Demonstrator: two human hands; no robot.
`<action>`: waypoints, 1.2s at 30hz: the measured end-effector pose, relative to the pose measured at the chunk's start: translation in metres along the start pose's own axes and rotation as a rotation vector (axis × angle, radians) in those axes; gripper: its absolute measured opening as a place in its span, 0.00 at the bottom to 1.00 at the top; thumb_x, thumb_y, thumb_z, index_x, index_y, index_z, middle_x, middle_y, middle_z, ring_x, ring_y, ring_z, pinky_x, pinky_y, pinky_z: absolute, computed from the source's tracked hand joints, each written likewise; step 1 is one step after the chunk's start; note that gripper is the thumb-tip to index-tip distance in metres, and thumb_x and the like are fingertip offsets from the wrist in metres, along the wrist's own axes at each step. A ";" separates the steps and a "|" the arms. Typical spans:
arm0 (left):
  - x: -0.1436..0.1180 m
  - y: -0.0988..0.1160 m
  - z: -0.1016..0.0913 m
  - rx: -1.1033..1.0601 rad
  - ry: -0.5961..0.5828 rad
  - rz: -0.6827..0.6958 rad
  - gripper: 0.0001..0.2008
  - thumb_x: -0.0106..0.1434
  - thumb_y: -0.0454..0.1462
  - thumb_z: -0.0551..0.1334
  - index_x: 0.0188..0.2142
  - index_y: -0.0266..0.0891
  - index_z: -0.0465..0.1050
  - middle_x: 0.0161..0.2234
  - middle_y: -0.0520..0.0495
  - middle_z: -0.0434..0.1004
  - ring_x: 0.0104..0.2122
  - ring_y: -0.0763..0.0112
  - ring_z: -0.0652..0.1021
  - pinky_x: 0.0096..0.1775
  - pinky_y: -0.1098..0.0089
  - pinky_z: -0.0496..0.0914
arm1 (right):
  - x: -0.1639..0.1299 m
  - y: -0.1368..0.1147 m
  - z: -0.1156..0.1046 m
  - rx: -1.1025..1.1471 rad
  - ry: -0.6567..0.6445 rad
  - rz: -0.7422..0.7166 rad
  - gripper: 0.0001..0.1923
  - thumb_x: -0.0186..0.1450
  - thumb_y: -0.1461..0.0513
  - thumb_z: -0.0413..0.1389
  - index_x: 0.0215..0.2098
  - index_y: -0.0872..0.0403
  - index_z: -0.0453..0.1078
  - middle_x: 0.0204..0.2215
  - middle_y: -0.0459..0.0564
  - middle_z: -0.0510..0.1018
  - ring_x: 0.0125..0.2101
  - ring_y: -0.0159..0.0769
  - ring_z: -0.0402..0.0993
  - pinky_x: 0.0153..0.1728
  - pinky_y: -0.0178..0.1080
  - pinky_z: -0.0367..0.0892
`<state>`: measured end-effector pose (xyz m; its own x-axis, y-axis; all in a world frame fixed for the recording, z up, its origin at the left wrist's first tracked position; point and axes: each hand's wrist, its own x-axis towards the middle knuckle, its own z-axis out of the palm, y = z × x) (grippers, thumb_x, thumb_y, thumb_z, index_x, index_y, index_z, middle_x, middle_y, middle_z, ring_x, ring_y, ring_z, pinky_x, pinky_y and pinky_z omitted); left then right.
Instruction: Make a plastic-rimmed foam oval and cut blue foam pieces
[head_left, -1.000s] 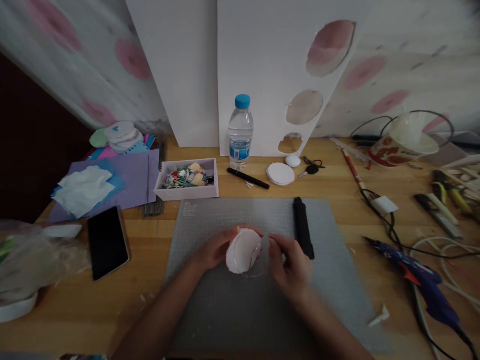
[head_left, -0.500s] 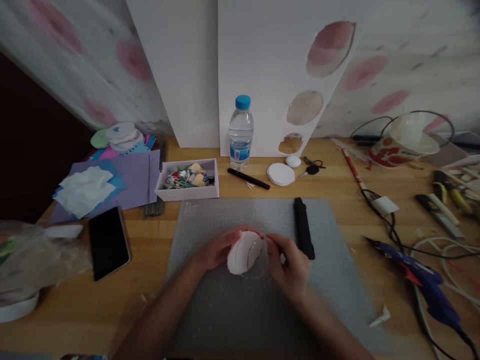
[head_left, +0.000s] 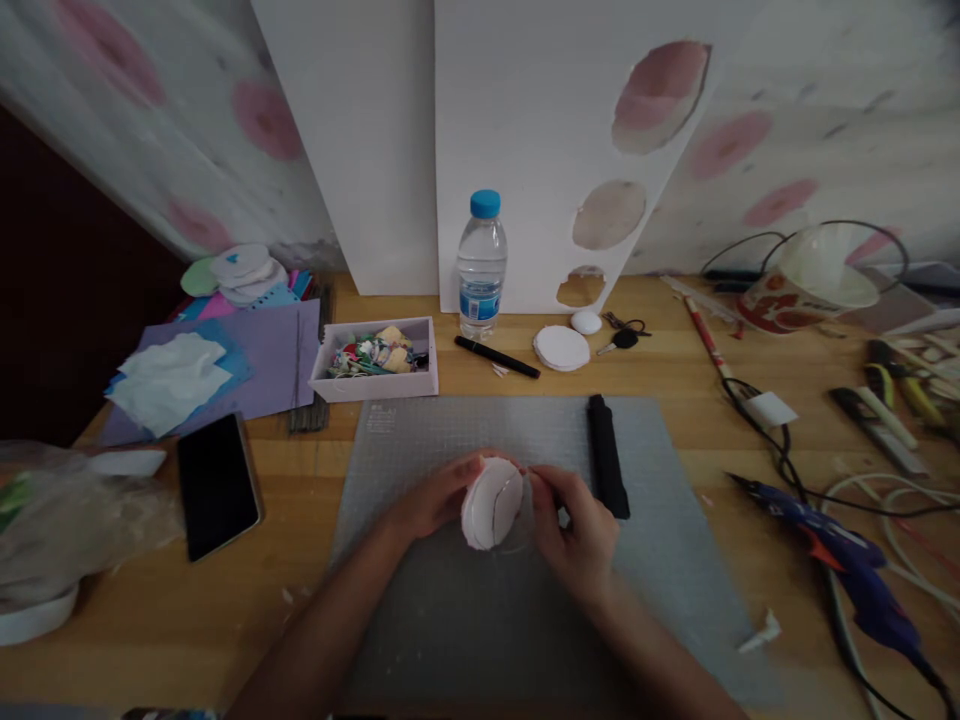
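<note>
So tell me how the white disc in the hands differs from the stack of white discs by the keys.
The held disc is lifted off the grey mat, pinched between the left hand and right hand; the stacked discs lie untouched on the wooden table. The held disc stands tilted on edge and shows a thin curved line across its face; the stack lies flat and plain. Both are white and round.

A home craft workbench: the hands work over a grey cutting mat [head_left: 450,620] on a wooden table [head_left: 225,610]. To their right lies a blue glue gun [head_left: 840,555]; beyond them to the left, a tray of paper scraps [head_left: 375,357] and purple sheets [head_left: 277,355]; farther back stands a white foam board [head_left: 525,130] with cut-out circles.
</note>
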<state>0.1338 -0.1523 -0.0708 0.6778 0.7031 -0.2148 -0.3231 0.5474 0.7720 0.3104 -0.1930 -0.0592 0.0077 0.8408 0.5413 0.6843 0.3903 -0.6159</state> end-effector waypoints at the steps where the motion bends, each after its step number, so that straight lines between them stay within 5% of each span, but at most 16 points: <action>1: 0.000 0.000 0.000 -0.004 0.001 0.000 0.30 0.58 0.58 0.61 0.48 0.37 0.75 0.41 0.41 0.77 0.37 0.62 0.74 0.38 0.66 0.64 | 0.000 0.000 0.000 0.004 -0.001 0.011 0.07 0.68 0.62 0.51 0.38 0.52 0.71 0.22 0.45 0.80 0.18 0.29 0.75 0.19 0.29 0.68; 14: 0.005 -0.009 -0.003 -0.050 0.015 -0.022 0.31 0.57 0.60 0.59 0.48 0.39 0.75 0.43 0.41 0.78 0.44 0.55 0.76 0.43 0.63 0.66 | 0.002 -0.003 0.002 0.063 -0.013 0.057 0.05 0.68 0.63 0.52 0.38 0.53 0.70 0.22 0.44 0.78 0.18 0.29 0.72 0.20 0.30 0.67; 21: 0.008 -0.010 -0.007 -0.223 -0.008 -0.139 0.42 0.55 0.66 0.53 0.51 0.35 0.73 0.46 0.35 0.78 0.50 0.47 0.74 0.49 0.57 0.64 | 0.011 -0.004 0.001 0.402 -0.038 0.378 0.07 0.67 0.59 0.53 0.32 0.53 0.67 0.14 0.38 0.66 0.13 0.26 0.61 0.13 0.28 0.57; 27: 0.005 -0.003 -0.004 -0.225 -0.080 -0.040 0.35 0.57 0.59 0.59 0.53 0.35 0.72 0.49 0.35 0.76 0.50 0.47 0.73 0.51 0.56 0.63 | 0.016 -0.003 0.003 0.785 -0.103 0.641 0.10 0.67 0.54 0.54 0.35 0.52 0.63 0.13 0.35 0.66 0.10 0.23 0.55 0.11 0.26 0.51; 36: 0.000 -0.013 -0.012 0.011 -0.072 0.037 0.39 0.51 0.59 0.66 0.53 0.35 0.71 0.49 0.33 0.75 0.49 0.49 0.74 0.44 0.61 0.67 | 0.014 -0.007 0.003 0.803 -0.125 0.637 0.10 0.67 0.54 0.54 0.37 0.52 0.63 0.12 0.35 0.66 0.10 0.23 0.55 0.12 0.25 0.51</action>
<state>0.1299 -0.1536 -0.0881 0.7114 0.6880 -0.1433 -0.3418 0.5168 0.7849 0.3037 -0.1829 -0.0488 0.0904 0.9944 -0.0544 -0.1094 -0.0443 -0.9930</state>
